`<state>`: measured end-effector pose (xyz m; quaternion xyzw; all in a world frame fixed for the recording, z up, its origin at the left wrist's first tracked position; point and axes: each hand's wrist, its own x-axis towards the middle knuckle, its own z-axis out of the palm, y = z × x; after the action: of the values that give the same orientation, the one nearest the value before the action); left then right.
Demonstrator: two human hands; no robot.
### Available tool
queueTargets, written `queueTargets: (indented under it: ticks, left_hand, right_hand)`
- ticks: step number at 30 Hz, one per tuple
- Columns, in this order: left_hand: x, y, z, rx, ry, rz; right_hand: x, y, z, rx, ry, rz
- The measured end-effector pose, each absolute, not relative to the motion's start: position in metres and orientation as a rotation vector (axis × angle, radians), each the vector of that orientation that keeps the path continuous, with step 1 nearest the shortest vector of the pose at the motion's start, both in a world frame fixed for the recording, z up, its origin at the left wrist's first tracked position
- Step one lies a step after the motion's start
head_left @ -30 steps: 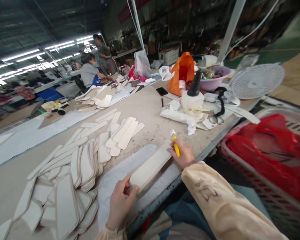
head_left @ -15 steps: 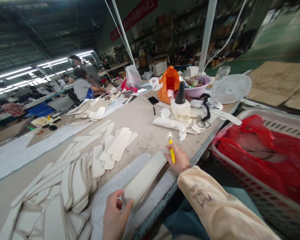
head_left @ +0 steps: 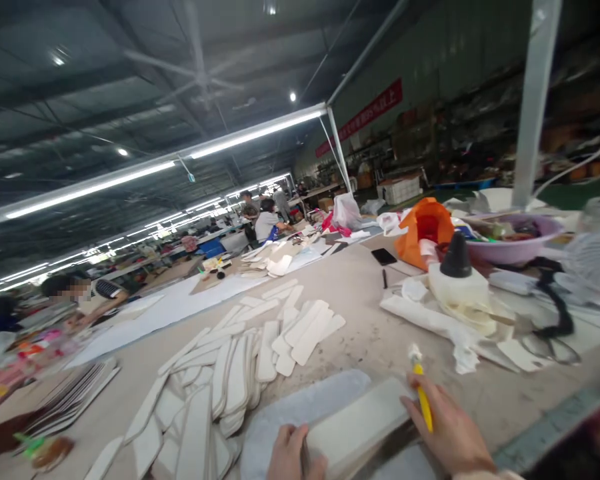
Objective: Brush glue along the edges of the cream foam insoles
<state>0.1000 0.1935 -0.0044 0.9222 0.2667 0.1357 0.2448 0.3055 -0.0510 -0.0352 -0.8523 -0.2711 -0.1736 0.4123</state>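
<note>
At the bottom middle, my left hand has thumb and fingers round the near end of a stack of pale rounded strips. My right hand grips a small brush with a yellow handle, its white tip pointing up and away. Fingers of that hand also rest against the stack's far end. A pale sheet lies under the stack. To the left, many loose strips are heaped and overlapping, with a fanned group at the far end.
Beyond my right hand stand a white bottle with a black cone top, an orange bag and a purple basin. A phone lies on the table. A blurred fan is at right. People work at left and farther back.
The view has tilted up and turned left, so things sit farther right and more ceiling shows. Both hands keep their hold on the stack and brush.
</note>
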Motion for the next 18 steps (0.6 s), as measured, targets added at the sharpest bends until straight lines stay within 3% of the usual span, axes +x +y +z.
queueTargets:
  ticks: [8, 13, 18]
  left_hand:
    - [0.108, 0.172, 0.027, 2.414, 0.804, 0.375]
    - [0.114, 0.158, 0.04, 1.747, 0.657, 0.554]
    - [0.125, 0.144, 0.083, 1.316, 0.595, 0.624]
  right_hand:
    - [0.309, -0.054, -0.039, -2.165, -0.688, -0.375]
    - [0.307, -0.056, -0.034, -2.074, -0.661, -0.405]
    - [0.294, -0.056, -0.013, -1.805, -0.575, -0.278]
